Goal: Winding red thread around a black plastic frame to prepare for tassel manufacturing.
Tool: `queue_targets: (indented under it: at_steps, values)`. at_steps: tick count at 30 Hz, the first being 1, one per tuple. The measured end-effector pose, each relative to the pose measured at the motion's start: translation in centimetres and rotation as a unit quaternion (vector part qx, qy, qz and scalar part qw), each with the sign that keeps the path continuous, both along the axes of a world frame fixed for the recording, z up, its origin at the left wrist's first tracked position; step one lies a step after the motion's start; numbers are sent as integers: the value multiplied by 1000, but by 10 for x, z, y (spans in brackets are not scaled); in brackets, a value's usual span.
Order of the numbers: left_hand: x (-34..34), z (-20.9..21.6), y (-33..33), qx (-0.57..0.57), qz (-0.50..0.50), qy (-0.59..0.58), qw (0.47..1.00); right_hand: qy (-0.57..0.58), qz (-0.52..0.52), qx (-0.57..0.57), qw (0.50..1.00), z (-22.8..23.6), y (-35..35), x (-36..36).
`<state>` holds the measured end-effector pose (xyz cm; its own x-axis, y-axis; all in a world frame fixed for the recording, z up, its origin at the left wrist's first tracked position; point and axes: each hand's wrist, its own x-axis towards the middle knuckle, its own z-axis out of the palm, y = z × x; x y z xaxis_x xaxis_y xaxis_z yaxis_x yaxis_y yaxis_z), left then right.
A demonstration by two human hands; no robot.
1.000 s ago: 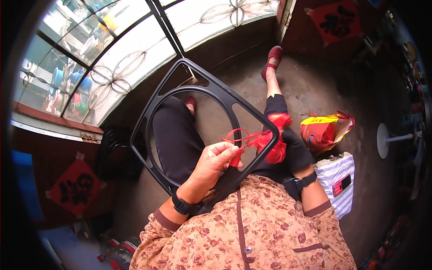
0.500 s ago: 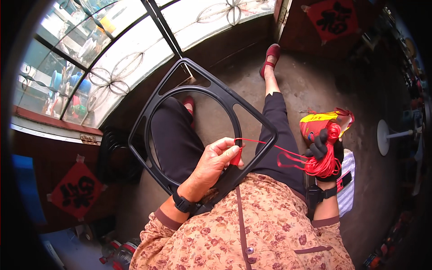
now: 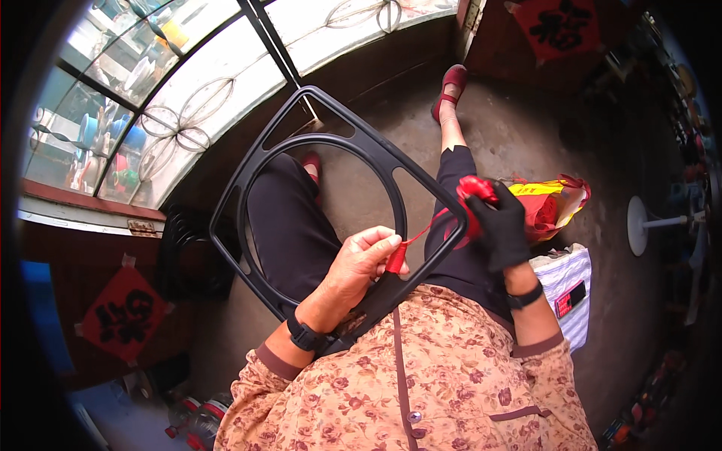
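Across my lap rests a black frame (image 3: pixel 392 165), a rounded four-cornered outline with a large ring inside it. My bare left hand (image 3: pixel 361 263) is closed on the ring's near right part, pinching red cord where a short red wrapping (image 3: pixel 396 259) covers the bar. In a black glove, my right hand (image 3: pixel 502 225) grips a bundle of red cord (image 3: pixel 477 189) just beyond the frame's right corner. A strand of cord (image 3: pixel 429 225) runs between the two hands. Part of the bundle is hidden behind the glove.
Right of my leg stands a red and yellow bag (image 3: pixel 553 207). Nearer lies a pale striped cloth or sack (image 3: pixel 575 263) with a dark phone-like object (image 3: pixel 570 299) on it. A white round-based stand (image 3: pixel 638 228) is farther right. Glazed doors (image 3: pixel 173 128) close off the front left.
My right hand has swung left and slightly up, carrying the red cord bundle toward the frame. The strand between my hands is shorter. My left hand keeps its hold at the wrapping.
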<state>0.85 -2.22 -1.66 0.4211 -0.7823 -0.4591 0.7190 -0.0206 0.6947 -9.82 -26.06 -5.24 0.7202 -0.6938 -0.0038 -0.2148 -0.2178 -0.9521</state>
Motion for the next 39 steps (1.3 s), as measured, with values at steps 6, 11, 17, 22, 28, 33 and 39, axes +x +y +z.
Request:
queue_targets:
  at_steps: [6,11,17,22,28,33,39]
  values:
    - [-5,-4,-3,-6,-54,27,998,-125,164,295,933,7,58,66]
    - [-13,-13,2,-45,16,4,999,-141,364,417,821,27,75,61]
    - [-12,-20,4,-77,8,7,997,-218,425,632,610,-2,75,65]
    - [-9,-1,5,2,14,-104,994,-121,414,550,715,25,56,56]
    - [-8,3,0,-31,22,-87,995,-139,183,548,805,-6,42,23]
    - [-4,2,2,13,11,-45,999,-304,-11,670,677,3,12,-6]
    - [-7,7,-2,8,40,-23,999,-270,197,613,716,28,12,-50]
